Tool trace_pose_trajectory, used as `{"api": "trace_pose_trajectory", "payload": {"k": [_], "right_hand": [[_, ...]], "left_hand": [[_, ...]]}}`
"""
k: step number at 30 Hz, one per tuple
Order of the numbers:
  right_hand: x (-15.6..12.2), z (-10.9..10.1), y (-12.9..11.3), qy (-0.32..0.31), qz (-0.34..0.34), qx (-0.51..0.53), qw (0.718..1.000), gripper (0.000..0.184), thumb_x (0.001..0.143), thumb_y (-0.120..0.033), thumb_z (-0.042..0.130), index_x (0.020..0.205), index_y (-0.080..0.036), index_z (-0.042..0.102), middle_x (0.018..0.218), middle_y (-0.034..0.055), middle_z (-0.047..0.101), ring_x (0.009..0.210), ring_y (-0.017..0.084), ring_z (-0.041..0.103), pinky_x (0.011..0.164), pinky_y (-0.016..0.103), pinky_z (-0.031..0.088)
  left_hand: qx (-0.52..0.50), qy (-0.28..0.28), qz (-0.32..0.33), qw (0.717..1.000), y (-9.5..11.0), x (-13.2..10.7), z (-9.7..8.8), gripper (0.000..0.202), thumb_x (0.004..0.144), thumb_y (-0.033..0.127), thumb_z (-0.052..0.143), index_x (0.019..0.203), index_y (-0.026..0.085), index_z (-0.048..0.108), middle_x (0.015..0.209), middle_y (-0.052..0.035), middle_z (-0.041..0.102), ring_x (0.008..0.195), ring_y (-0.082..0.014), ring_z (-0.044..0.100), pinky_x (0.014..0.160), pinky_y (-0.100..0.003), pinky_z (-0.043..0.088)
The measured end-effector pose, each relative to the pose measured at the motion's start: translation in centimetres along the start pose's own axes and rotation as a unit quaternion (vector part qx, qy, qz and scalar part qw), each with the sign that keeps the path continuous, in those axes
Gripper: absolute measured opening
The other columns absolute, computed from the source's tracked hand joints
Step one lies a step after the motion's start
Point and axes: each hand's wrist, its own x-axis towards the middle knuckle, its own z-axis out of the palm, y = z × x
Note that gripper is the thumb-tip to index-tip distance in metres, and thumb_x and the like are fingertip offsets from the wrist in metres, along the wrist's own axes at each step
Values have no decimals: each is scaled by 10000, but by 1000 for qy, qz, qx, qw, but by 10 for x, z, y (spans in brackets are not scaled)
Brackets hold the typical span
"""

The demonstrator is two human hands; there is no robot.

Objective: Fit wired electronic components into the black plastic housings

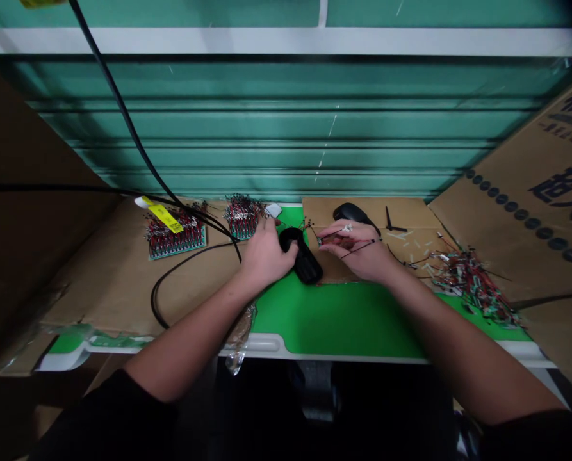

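My left hand is at a black plastic housing with a round end and a stubby handle. Its thumb lies over the round end, and its fingers curl on the far left side of the rim. My right hand pinches a small wired circuit board, mostly hidden by the fingers, with thin red and black wires trailing from it. A small white piece lies just beyond my left fingertips. Close to the left hand stands a block of wired circuit boards.
A larger board panel with wires lies left on cardboard. Black cables with a yellow tag hang across. At right are a black rounded shell, a small black angled piece, and a heap of wired parts.
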Motion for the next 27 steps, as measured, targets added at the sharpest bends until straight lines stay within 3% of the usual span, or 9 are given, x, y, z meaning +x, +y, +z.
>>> {"api": "trace_pose_trajectory", "payload": {"k": [3,6,12,16,18,22,24,27], "right_hand": [[1,1,2,-15,-17,-24,999,113,959,-314,813,1032,-232,841,1070,93,808,971,246,755,878,417,622],[1,2,2,-37,-23,-32,999,98,952,-271,820,1035,-225,842,1027,75,809,917,226,755,834,380,607],[-1,6,-1,-59,-12,-17,998,130,937,-253,839,1063,-230,853,1011,53,817,899,204,760,831,339,594],[-1,4,-6,-62,-15,-13,998,148,944,-312,837,1078,-256,868,995,57,825,877,218,762,804,351,588],[0,2,-8,-53,-23,-11,998,157,943,-342,842,1075,-263,875,979,58,827,852,218,758,775,349,579],[1,-4,-12,-56,-13,3,998,193,956,-426,828,1058,-273,884,938,57,818,811,215,754,730,346,573],[1,-5,-12,-66,4,10,998,234,957,-475,816,1045,-270,886,929,63,817,799,220,759,721,351,585],[-1,-4,-10,-63,38,25,997,300,927,-540,828,1017,-260,889,933,75,823,769,225,763,699,359,603]], "left_hand": [[-6,-41,-27,999,-6,1,11,329,860,348,779,1099,145,677,1072,-201,680,1026,-378,672,977,-479,514],[-11,-30,-20,999,-11,2,19,160,901,319,735,945,176,678,970,-172,673,964,-355,670,955,-455,511],[1,6,13,1000,-4,-2,16,238,994,430,653,934,200,639,948,-139,687,872,-301,648,788,-383,453],[-115,9,-1,993,7,-6,11,246,961,428,721,916,220,597,740,-23,649,626,-187,554,653,-312,359],[-233,-20,-25,972,10,-8,13,275,933,433,761,966,228,580,705,10,651,565,-155,530,595,-283,335],[-440,-104,-107,885,16,-11,20,424,861,475,841,1044,241,537,654,41,640,527,-148,570,520,-243,340],[-488,-113,-131,856,20,-11,22,482,807,467,895,1016,238,525,684,37,663,550,-150,613,522,-238,387],[-513,-115,-150,837,25,-12,22,514,768,454,928,983,234,517,694,40,671,519,-140,604,487,-236,388]]}}
